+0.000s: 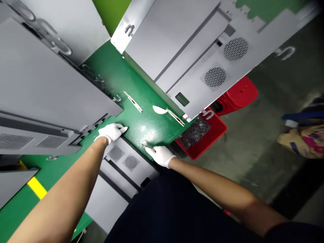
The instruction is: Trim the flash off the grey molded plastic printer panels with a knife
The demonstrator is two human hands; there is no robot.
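Note:
My left hand point(112, 132), in a white glove, is closed over the far corner of a grey metal panel point(118, 175) that lies close to my body. This panel has two round patches of vent slots and a small dark window. Beside its long edge, my right hand point(161, 156), also gloved in white, is pinched low over the green tabletop point(149, 126). Something thin and small sticks out at its fingertips, too small to name. Dark specks are scattered on the table just there. Two slim light-coloured tools, perhaps knives point(133, 101), and a white curved piece point(159, 109) lie farther off.
Stacked grey panels point(177, 44) with hook-shaped handles rise at the far right. More grey panels point(45, 81) stand on the left. A red bin point(219, 130) of dark small bits sits beyond the table's right edge, near a red stool point(243, 91).

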